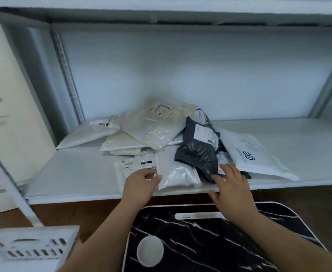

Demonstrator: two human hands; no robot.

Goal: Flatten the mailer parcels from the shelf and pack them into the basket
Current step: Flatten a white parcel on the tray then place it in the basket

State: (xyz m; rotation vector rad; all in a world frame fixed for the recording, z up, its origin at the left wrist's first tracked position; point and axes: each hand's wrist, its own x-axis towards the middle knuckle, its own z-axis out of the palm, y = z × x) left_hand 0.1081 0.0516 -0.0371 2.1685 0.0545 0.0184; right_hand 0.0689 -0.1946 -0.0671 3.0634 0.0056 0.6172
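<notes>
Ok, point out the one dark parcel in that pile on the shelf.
The crumpled black mailer, right of the pile's middle, by the right hand. Every other parcel there is white or cream.

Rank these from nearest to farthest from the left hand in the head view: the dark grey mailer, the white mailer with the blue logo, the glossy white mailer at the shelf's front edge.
From the left hand:
1. Glossy white mailer, touching its fingers.
2. Dark grey mailer, right of that.
3. White mailer with the blue logo, far right.
</notes>
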